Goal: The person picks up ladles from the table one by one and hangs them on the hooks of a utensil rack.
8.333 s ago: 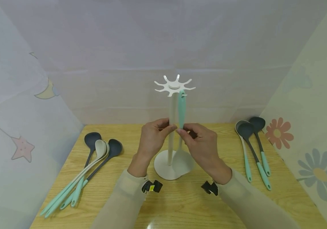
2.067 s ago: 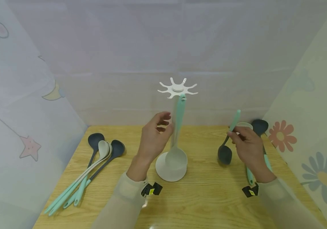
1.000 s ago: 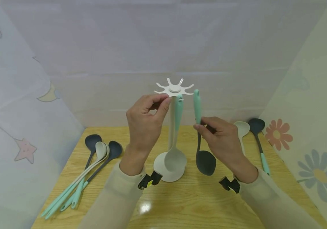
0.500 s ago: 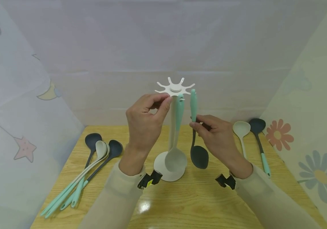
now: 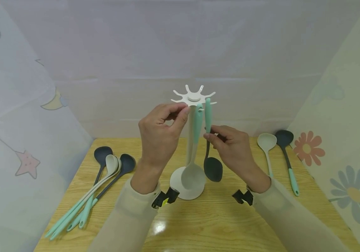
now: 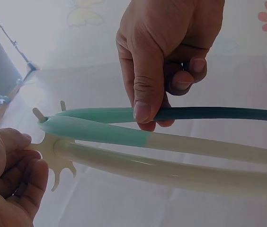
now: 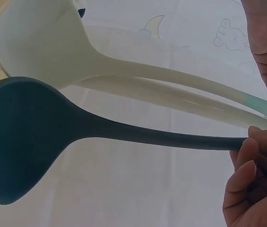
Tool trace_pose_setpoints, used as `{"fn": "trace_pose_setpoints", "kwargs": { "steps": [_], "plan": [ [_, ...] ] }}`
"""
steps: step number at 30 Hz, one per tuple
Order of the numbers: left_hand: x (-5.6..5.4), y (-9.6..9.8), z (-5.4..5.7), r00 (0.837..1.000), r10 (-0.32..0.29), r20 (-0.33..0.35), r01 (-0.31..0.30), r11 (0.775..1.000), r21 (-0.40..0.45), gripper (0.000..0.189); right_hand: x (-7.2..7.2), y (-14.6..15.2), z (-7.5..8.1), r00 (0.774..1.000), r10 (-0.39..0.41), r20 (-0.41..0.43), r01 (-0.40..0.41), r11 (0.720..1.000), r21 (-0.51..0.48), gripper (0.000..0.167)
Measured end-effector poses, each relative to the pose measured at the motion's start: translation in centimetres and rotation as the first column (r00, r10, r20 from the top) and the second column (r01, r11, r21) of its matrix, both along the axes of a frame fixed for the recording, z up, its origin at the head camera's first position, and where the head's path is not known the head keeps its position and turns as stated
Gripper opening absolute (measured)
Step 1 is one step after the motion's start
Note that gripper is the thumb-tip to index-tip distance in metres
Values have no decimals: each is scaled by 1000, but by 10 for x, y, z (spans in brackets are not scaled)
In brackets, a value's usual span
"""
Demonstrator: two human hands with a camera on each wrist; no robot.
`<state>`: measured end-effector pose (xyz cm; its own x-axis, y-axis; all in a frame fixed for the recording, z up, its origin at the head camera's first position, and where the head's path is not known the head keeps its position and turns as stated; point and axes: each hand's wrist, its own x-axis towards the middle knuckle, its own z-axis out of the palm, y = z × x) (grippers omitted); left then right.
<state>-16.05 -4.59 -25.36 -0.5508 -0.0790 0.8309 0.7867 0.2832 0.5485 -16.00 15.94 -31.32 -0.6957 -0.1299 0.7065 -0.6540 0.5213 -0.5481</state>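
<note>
My left hand (image 5: 159, 134) pinches a front prong of the white utensil rack (image 5: 194, 97) between thumb and finger. From another prong hangs a cream ladle (image 5: 194, 176) by the hole in its mint handle. Just right of it, my right hand (image 5: 235, 145) pinches a dark ladle (image 5: 214, 169) where the mint handle meets the dark shaft. That ladle is upright, bowl down, its handle top at prong height. In the left wrist view its mint handle (image 6: 100, 114) partly hides behind the hanging ladle's; whether its hole is on a prong I cannot tell.
A pile of dark ladles (image 5: 127, 163) and cream ladles (image 5: 112, 163) lies on the left of the wooden table (image 5: 195, 224). On the right lie another cream ladle (image 5: 266, 141) and a dark ladle (image 5: 284, 139). The rack's round base (image 5: 180, 189) stands mid-table.
My right hand has lifted the dark ladle from the right-hand group and carried it left to the rack. My left hand moved up from the pole to a prong.
</note>
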Motion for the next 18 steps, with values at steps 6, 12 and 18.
{"fn": "trace_pose_setpoints", "kwargs": {
  "steps": [6,12,18],
  "plan": [
    [0,0,0,1000,-7,-10,7,1000,7,9,-1,-3,-2,999,-8,53,9,1000,-15,20],
    [-1,0,0,1000,-6,-10,6,1000,8,9,-1,-4,-4,993,0,119,3,1000,-25,19],
    [-1,0,0,1000,-3,0,3,1000,11,9,0,-2,-9,987,-3,159,4,1000,-7,19]
  ]
}}
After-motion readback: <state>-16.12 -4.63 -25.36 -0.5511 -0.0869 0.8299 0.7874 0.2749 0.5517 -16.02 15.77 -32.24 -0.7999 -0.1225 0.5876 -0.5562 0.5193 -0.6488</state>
